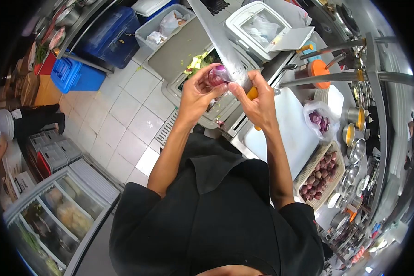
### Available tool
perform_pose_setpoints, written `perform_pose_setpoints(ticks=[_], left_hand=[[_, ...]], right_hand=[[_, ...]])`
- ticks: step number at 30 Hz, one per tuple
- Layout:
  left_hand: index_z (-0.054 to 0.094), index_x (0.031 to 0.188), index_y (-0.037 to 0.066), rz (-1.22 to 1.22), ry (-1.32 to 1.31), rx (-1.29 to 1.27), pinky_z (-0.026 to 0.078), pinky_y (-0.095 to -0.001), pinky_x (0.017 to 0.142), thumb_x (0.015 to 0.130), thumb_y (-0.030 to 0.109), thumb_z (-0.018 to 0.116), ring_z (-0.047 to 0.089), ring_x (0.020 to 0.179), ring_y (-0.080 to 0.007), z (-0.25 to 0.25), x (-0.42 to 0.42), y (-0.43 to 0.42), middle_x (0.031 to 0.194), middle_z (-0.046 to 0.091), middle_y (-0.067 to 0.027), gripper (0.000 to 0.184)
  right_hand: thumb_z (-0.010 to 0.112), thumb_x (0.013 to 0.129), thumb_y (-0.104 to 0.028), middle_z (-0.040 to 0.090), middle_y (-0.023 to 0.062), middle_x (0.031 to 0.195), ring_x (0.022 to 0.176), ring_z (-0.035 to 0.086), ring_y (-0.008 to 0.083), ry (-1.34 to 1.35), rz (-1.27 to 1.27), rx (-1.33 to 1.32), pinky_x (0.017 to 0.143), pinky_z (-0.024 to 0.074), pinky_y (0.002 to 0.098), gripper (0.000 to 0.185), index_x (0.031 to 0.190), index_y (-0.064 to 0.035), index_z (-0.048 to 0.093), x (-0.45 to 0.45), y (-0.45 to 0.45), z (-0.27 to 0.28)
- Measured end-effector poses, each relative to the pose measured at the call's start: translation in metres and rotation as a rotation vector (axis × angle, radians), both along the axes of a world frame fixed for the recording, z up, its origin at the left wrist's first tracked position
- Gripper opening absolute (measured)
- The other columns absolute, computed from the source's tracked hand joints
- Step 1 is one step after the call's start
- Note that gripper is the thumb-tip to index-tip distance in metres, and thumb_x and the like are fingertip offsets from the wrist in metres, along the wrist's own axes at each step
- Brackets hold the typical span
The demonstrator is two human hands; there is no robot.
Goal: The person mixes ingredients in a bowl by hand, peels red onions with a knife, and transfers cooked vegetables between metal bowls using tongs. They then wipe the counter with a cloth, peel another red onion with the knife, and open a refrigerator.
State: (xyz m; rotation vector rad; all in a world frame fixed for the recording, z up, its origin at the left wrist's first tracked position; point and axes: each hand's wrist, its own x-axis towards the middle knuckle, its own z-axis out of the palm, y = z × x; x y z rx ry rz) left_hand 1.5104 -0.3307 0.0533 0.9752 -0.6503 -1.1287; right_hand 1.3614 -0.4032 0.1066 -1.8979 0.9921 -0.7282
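My left hand [194, 95] has its fingers curled round a red onion [218, 76], which shows shiny purple skin. In my right hand [258, 102] is a large knife [220, 40]; its yellow handle [252, 93] shows between my fingers. The wide blade points up and away, with its lower part right beside the onion. My right thumb lies close to the onion; whether it touches cannot be made out. Both hands are above an open waste bin [175, 94] with green and pale vegetable scraps [197, 63] in it.
At right, a white cutting board [278, 126] lies on the counter. Beside it are a plastic bag [324, 131] of purple onion pieces and a basket [339, 171] of dark red bulbs. A white lidded bin [232, 20] stands ahead; another person [7, 126] is far left.
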Motion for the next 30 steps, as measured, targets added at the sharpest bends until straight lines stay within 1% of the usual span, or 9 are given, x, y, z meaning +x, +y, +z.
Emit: perform_pose_setpoints(ticks=[4,5,8,11,17,23,25,29,30], left_hand=[[0.050,0.130,-0.001,0.033,-0.008,0.011,0.053,-0.0282,0.088,0.075,0.005,0.080,0.063,0.101,-0.0151,-0.002,0.004,0.000,0.112,0.063,-0.0104,0.063],[0.050,0.130,-0.001,0.033,-0.008,0.010,0.053,-0.0282,0.088,0.075,0.005,0.080,0.063,0.101,-0.0151,-0.001,0.004,0.000,0.112,0.063,-0.0104,0.063],[0.051,0.129,-0.002,0.049,-0.101,0.034,0.054,-0.0282,0.087,0.073,0.005,0.082,0.063,0.101,-0.0157,0.004,0.003,0.001,0.113,0.062,-0.0113,0.063],[0.049,0.131,-0.002,-0.027,-0.104,0.048,0.053,-0.0282,0.089,0.073,0.005,0.082,0.062,0.103,-0.0158,0.007,0.004,0.002,0.120,0.059,-0.0120,0.067],[0.044,0.138,0.000,-0.141,0.226,0.010,0.049,-0.0279,0.093,0.079,0.006,0.077,0.060,0.107,-0.0153,0.004,0.009,0.007,0.126,0.056,-0.0100,0.068],[0.047,0.135,0.000,-0.005,-0.151,-0.045,0.050,-0.0275,0.088,0.082,0.008,0.075,0.062,0.101,-0.0144,-0.009,-0.001,-0.001,0.119,0.061,-0.0101,0.060],[0.050,0.132,0.000,0.081,-0.356,0.046,0.051,-0.0278,0.084,0.081,0.011,0.076,0.063,0.097,-0.0138,-0.014,-0.002,-0.003,0.113,0.064,-0.0110,0.059],[0.049,0.129,-0.002,0.128,-0.365,0.105,0.051,-0.0282,0.087,0.080,0.009,0.078,0.063,0.098,-0.0153,-0.017,-0.001,-0.001,0.110,0.064,-0.0105,0.058],[0.050,0.126,-0.002,0.191,-0.499,0.098,0.052,-0.0282,0.085,0.078,0.010,0.079,0.063,0.096,-0.0154,-0.020,-0.001,-0.002,0.108,0.064,-0.0113,0.058]], right_hand=[[0.079,0.079,-0.039,0.062,0.0052,0.071,0.063,0.055,0.0106,-0.087,0.012,-0.043,0.058,0.0460,0.0272,0.046,0.091,-0.0016,0.056,-0.004,-0.011,-0.007],[0.081,0.074,-0.046,0.062,0.0060,0.073,0.066,0.056,0.0118,-0.048,0.017,-0.034,0.062,0.0471,0.0276,0.055,0.094,-0.0016,0.055,-0.007,-0.015,-0.006],[0.081,0.071,-0.050,0.062,0.0067,0.074,0.066,0.056,0.0127,0.025,0.039,-0.134,0.062,0.0474,0.0269,0.061,0.096,-0.0010,0.055,-0.003,-0.016,-0.007],[0.078,0.078,-0.042,0.063,0.0063,0.072,0.064,0.054,0.0105,0.060,0.004,-0.003,0.059,0.0452,0.0262,0.049,0.093,-0.0004,0.057,0.000,-0.017,-0.005],[0.073,0.086,-0.033,0.061,0.0041,0.069,0.061,0.049,0.0068,-0.007,-0.034,0.059,0.055,0.0410,0.0244,0.036,0.088,0.0003,0.059,-0.001,-0.023,-0.022],[0.072,0.087,-0.030,0.059,0.0016,0.071,0.062,0.046,0.0058,-0.062,-0.039,0.122,0.056,0.0393,0.0231,0.032,0.088,-0.0005,0.059,0.000,-0.013,-0.014],[0.072,0.087,-0.028,0.059,0.0013,0.072,0.063,0.047,0.0057,-0.081,-0.033,0.151,0.056,0.0393,0.0228,0.031,0.088,-0.0007,0.059,-0.001,-0.011,-0.011],[0.072,0.087,-0.026,0.060,0.0007,0.072,0.064,0.047,0.0050,-0.076,-0.012,0.170,0.057,0.0384,0.0214,0.028,0.089,-0.0014,0.058,-0.002,-0.011,-0.009],[0.071,0.087,-0.025,0.060,0.0003,0.072,0.064,0.047,0.0045,-0.111,-0.005,0.181,0.057,0.0378,0.0208,0.027,0.089,-0.0017,0.058,-0.001,-0.011,-0.009]])
